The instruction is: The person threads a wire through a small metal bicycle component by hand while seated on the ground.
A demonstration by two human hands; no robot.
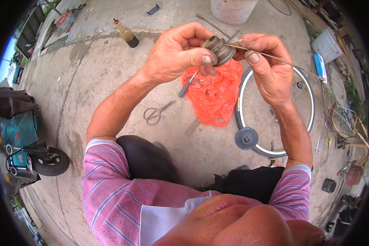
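Note:
Raised in front of me, a dark, greasy ring-shaped metal part (222, 52) with a stepped, collared body is gripped between the thumb and fingers of my left hand (174, 53). My right hand (270, 67) pinches a thin metal rod (289, 64), whose tip meets the part's edge; whether it goes inside cannot be made out. Below both hands, an orange-red plastic bag (217, 100) lies spread on the concrete with small pieces on it. A dark-handled screwdriver (184, 90) rests at its left edge, and scissors (153, 116) lie nearer me.
A bicycle wheel (241, 106) lies right of the bag, with a dark round disc (246, 138) on its near rim. Beyond stand a bottle of dark liquid (127, 34) and a whitish bucket (233, 10). A vehicle's small wheel (51, 162) is at far left; another bucket (327, 44) stands right.

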